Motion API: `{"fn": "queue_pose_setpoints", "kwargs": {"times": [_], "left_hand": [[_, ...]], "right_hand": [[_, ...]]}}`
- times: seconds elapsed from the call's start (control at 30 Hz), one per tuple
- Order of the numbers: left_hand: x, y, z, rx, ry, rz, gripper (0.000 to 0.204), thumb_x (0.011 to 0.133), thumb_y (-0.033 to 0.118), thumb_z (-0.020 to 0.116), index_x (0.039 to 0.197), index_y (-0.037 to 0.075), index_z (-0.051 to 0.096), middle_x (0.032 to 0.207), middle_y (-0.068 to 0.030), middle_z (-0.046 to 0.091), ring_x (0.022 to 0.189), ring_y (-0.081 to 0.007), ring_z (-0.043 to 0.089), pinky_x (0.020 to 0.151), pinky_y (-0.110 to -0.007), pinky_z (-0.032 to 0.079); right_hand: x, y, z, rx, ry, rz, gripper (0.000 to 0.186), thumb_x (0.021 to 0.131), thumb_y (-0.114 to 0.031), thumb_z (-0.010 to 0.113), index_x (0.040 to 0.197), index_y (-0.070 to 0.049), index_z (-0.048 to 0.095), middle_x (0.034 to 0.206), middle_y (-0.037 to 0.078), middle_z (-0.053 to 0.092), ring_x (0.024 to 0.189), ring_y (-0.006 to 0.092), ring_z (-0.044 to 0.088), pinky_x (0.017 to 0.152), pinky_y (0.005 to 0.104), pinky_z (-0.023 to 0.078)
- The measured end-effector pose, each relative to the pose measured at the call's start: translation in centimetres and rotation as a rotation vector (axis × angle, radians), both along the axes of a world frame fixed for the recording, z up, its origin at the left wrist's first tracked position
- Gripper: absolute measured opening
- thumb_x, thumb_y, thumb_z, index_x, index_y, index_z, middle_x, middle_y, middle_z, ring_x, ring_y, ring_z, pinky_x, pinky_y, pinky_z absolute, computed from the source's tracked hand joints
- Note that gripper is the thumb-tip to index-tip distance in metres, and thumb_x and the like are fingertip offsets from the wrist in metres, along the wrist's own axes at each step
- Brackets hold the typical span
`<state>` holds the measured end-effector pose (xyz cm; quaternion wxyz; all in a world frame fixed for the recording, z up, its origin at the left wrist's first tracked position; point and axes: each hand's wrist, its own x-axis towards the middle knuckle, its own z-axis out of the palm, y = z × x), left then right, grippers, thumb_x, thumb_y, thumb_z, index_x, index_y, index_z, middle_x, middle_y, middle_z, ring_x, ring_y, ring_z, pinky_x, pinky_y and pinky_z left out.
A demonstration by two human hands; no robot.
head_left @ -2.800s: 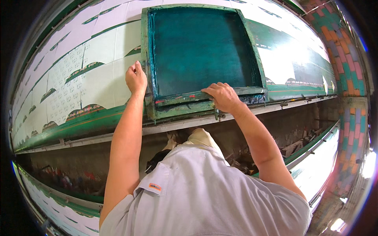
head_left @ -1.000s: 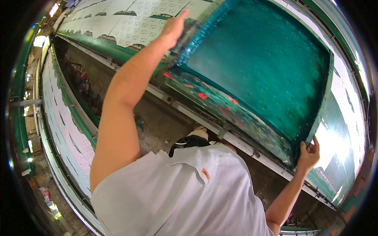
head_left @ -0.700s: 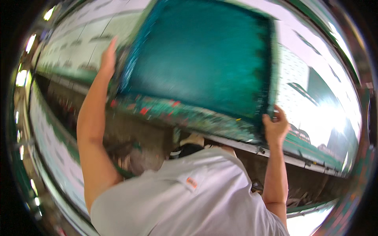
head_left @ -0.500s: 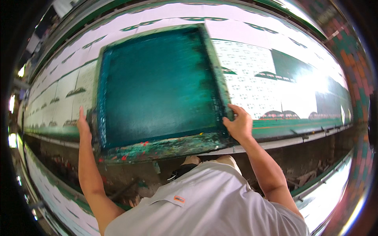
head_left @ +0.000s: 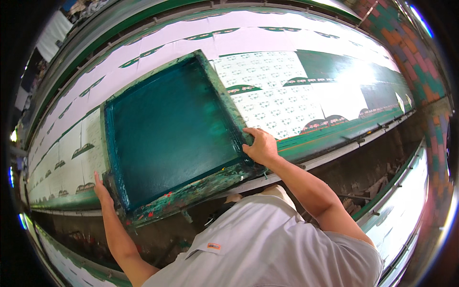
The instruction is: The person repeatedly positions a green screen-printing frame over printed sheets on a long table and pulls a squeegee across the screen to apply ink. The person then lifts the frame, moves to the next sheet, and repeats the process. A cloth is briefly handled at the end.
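A large, nearly square screen printing frame (head_left: 165,129), with dark blue-green mesh and paint-stained borders, lies across the long table in front of me. My left hand (head_left: 103,191) grips its near left edge, one finger pointing up along the outside and the others hidden behind the border. At the near right corner my right hand (head_left: 262,147) is closed over the side rail, thumb on the inner edge. Red and green paint spots mark the near rail. Beneath and beside the frame are white printed sheets (head_left: 275,107) with small repeated patterns and dark arched shapes.
The long green-edged table (head_left: 325,131) curves across the view, with a pale metal rail (head_left: 330,155) along its near side. Another table with white sheets (head_left: 399,201) stands behind me at the right. Brick-patterned flooring (head_left: 404,52) shows at the far right.
My view has turned, so the table now slants upward to the right. The frame appears smaller and lower, its far edge nearer to me. Both hands have kept their grip on it.
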<state>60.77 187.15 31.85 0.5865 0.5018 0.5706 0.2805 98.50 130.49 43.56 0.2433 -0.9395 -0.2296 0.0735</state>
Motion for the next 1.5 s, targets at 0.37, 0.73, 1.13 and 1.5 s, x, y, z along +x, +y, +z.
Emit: {"fn": "queue_pose_setpoints", "kwargs": {"times": [0.37,0.73,1.13,1.5], "left_hand": [[1.1,0.7,-2.7,0.036,0.230,0.084,0.118,0.095,0.080,0.068,0.161,-0.015,0.046,0.160,-0.0254,0.057,0.145,-0.0374,0.056,0.123,-0.050,0.041],[2.0,3.9,-2.7,0.467,0.808,-0.304,0.085,0.110,0.067,0.057,0.159,-0.002,0.058,0.157,-0.0258,0.062,0.143,-0.0449,0.059,0.120,-0.053,0.045],[24.9,-13.9,15.7,1.565,0.514,-0.422,0.065,0.110,0.037,0.071,0.162,0.002,0.055,0.163,-0.0264,0.056,0.150,-0.0439,0.054,0.125,-0.051,0.042],[42.2,-55.5,19.5,1.629,0.167,-0.903,0.074,0.095,0.018,0.081,0.162,0.003,0.054,0.167,-0.0245,0.053,0.156,-0.0458,0.047,0.130,-0.056,0.035]], "right_hand": [[-0.1,-0.6,-0.6,0.001,-0.058,0.028,0.061,0.082,-0.029,0.087,0.140,-0.017,0.074,0.116,0.017,0.077,0.107,0.0401,0.076,0.096,0.0505,0.061],[0.2,-3.3,-0.7,0.111,0.027,0.134,0.067,0.097,-0.040,0.083,0.153,-0.011,0.061,0.126,0.021,0.073,0.121,0.0420,0.071,0.103,0.0518,0.058],[1.4,-20.2,1.6,0.427,-0.157,0.208,0.044,0.091,-0.005,0.077,0.136,-0.010,0.075,0.124,0.014,0.074,0.118,0.0366,0.072,0.098,0.0485,0.062],[-0.1,-58.7,2.0,0.551,-0.135,-0.428,0.036,0.084,0.006,0.089,0.116,-0.006,0.081,0.086,0.007,0.068,0.071,0.0175,0.070,0.067,0.0315,0.060]]}}
